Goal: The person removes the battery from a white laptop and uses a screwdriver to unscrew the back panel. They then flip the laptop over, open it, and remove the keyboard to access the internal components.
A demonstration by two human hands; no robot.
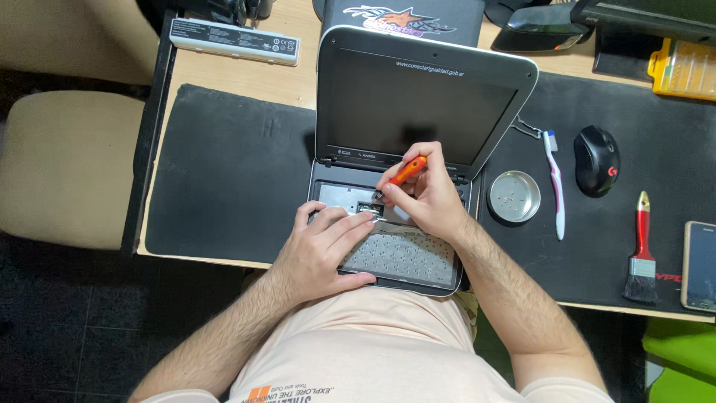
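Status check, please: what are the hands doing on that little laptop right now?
Right hand grips orange screwdriver, tip at the laptop base. Left hand flat on the loosened keyboard. Metal dish beside; nothing blocking.

One head-worn camera looks almost straight down from above the person's chest, close over the desk [224,75], near edge at the bottom, far edge along the top

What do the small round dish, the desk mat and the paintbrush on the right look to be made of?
Round dish: seemingly metal, its brushed silver surface shining.
Desk mat: likely soft fabric or rubber, matte black with no glare.
Paintbrush: glossy red handle, wood or plastic, I cannot tell; shiny metal ferrule; dark bristles.
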